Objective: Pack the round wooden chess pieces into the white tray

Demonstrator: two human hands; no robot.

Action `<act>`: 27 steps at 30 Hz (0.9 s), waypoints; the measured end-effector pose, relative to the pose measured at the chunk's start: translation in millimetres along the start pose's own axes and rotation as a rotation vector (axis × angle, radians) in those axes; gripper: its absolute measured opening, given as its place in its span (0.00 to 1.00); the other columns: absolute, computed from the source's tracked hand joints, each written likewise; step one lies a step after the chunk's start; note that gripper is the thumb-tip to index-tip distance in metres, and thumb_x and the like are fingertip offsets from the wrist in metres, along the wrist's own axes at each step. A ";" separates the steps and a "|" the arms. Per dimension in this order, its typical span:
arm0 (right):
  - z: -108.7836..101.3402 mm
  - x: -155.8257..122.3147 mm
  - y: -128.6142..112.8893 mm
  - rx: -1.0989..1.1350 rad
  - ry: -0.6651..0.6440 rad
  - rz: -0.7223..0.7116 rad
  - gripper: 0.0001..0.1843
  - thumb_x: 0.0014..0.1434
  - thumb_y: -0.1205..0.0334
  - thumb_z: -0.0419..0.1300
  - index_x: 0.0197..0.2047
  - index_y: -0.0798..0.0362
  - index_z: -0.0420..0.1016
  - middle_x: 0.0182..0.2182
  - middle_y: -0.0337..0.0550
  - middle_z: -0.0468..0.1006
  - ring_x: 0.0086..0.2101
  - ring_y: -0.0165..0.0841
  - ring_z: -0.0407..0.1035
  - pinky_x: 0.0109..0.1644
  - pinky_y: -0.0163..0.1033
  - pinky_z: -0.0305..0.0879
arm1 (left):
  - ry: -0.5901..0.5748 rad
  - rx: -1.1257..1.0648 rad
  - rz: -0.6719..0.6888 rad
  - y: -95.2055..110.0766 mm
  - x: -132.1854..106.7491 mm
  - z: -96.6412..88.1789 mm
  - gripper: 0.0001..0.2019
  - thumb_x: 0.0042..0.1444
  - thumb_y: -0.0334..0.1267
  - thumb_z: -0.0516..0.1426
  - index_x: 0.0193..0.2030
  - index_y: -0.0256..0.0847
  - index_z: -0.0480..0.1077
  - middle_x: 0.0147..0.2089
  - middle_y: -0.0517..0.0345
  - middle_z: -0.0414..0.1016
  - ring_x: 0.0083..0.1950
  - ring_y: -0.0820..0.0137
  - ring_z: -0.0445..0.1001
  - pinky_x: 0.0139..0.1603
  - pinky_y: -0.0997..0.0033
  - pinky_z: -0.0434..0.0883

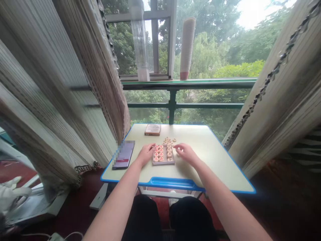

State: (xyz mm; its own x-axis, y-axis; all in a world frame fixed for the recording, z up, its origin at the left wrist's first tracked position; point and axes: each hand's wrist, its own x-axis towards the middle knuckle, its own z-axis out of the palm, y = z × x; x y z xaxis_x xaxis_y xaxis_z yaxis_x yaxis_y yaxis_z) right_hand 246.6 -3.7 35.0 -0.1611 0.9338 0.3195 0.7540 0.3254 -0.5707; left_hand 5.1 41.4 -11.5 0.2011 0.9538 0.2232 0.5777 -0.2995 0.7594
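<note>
A shallow open box stands on the table in front of me. It holds round wooden Chinese chess pieces: red-marked pieces in two columns at the left, dark-marked pieces in one column at the right, with a bare strip between them. My left hand is at the box's left side, its fingers closed against the upper left edge. Just right of the box hovers my right hand, fingers bent but apart, with no piece visible in it. Loose chess pieces lie in a heap behind the box.
The pale table has a blue rim and a pen groove at its front edge. A phone-like dark device lies at the left, and a flat box lid at the back. Curtains hang on both sides.
</note>
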 end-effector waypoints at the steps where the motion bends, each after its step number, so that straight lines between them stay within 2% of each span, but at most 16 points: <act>1: -3.0 11.0 4.5 -0.059 -0.004 0.027 0.15 0.52 0.70 0.50 0.36 0.50 0.76 0.36 0.40 0.76 0.34 0.30 0.68 0.41 0.35 0.63 | 0.000 0.001 -0.003 0.1 0.0 -0.5 0.24 0.55 0.51 0.49 0.52 0.37 0.68 0.53 0.48 0.70 0.57 0.63 0.64 0.58 0.63 0.59; 5: -1.4 40.0 21.7 -0.140 0.104 0.083 0.18 0.53 0.72 0.48 0.41 0.53 0.75 0.41 0.45 0.75 0.42 0.35 0.65 0.49 0.39 0.58 | -0.007 0.009 0.002 1.7 -1.6 -2.5 0.22 0.57 0.48 0.47 0.52 0.38 0.68 0.52 0.50 0.70 0.56 0.64 0.65 0.58 0.63 0.59; 7: 5.1 42.3 27.9 -0.170 0.134 0.094 0.19 0.53 0.72 0.48 0.42 0.55 0.75 0.42 0.47 0.75 0.43 0.37 0.63 0.51 0.41 0.56 | -0.017 0.013 0.006 3.2 -2.8 -3.1 0.22 0.57 0.47 0.47 0.53 0.39 0.67 0.53 0.51 0.70 0.56 0.65 0.64 0.59 0.63 0.59; 10: 14.1 37.5 32.5 -0.191 0.117 0.051 0.18 0.52 0.72 0.50 0.40 0.51 0.77 0.40 0.45 0.76 0.42 0.37 0.62 0.50 0.41 0.56 | -0.026 0.006 0.014 4.6 -3.6 -3.0 0.22 0.58 0.47 0.46 0.54 0.41 0.67 0.54 0.53 0.70 0.57 0.65 0.63 0.59 0.63 0.58; 14: 13.1 32.0 32.2 -0.169 0.018 0.026 0.17 0.51 0.74 0.50 0.34 0.49 0.78 0.38 0.42 0.76 0.41 0.35 0.63 0.48 0.39 0.58 | -0.024 0.007 0.009 3.8 -1.9 -0.8 0.21 0.58 0.47 0.46 0.53 0.41 0.68 0.53 0.53 0.70 0.56 0.65 0.64 0.58 0.62 0.59; 17: 1.9 29.5 30.1 -0.136 -0.003 0.112 0.19 0.49 0.75 0.48 0.37 0.52 0.77 0.39 0.44 0.75 0.40 0.33 0.65 0.44 0.37 0.60 | -0.002 0.056 -0.002 4.5 -2.1 2.4 0.21 0.58 0.46 0.45 0.52 0.40 0.68 0.52 0.52 0.71 0.55 0.64 0.65 0.58 0.61 0.60; 19: -6.8 26.4 27.6 -0.127 -0.034 0.131 0.17 0.49 0.73 0.50 0.38 0.52 0.76 0.37 0.44 0.75 0.37 0.32 0.67 0.41 0.35 0.61 | 0.021 0.100 0.008 6.9 -4.2 4.8 0.21 0.58 0.46 0.45 0.52 0.40 0.68 0.52 0.51 0.71 0.55 0.63 0.65 0.58 0.61 0.59; 23: -16.2 18.2 19.6 -0.113 -0.268 0.155 0.13 0.45 0.65 0.58 0.36 0.50 0.74 0.28 0.37 0.75 0.27 0.29 0.67 0.28 0.32 0.58 | 0.063 0.127 -0.029 11.4 -9.4 7.5 0.22 0.59 0.47 0.43 0.52 0.39 0.68 0.51 0.50 0.71 0.55 0.62 0.66 0.57 0.61 0.60; 25: -16.1 15.7 16.0 -0.129 -0.358 0.181 0.15 0.43 0.64 0.59 0.38 0.49 0.73 0.28 0.37 0.75 0.25 0.29 0.66 0.26 0.32 0.56 | 0.070 0.110 -0.027 10.8 -10.4 7.0 0.22 0.59 0.47 0.43 0.51 0.39 0.69 0.51 0.49 0.72 0.55 0.62 0.66 0.57 0.61 0.60; 27: -15.0 14.8 14.0 -0.136 -0.385 0.192 0.15 0.42 0.64 0.60 0.37 0.50 0.73 0.28 0.39 0.76 0.26 0.29 0.66 0.26 0.32 0.55 | 0.078 0.060 -0.033 8.5 -10.4 5.7 0.22 0.59 0.46 0.43 0.50 0.38 0.69 0.50 0.49 0.72 0.54 0.63 0.66 0.57 0.62 0.60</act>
State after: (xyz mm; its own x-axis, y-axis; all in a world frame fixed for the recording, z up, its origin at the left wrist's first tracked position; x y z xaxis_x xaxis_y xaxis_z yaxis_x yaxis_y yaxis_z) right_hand 264.3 12.5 43.1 -0.2158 0.9711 -0.1021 0.8663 0.1422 -0.4789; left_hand 12.4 28.8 -10.9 0.1203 0.9614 0.2474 0.6294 -0.2666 0.7299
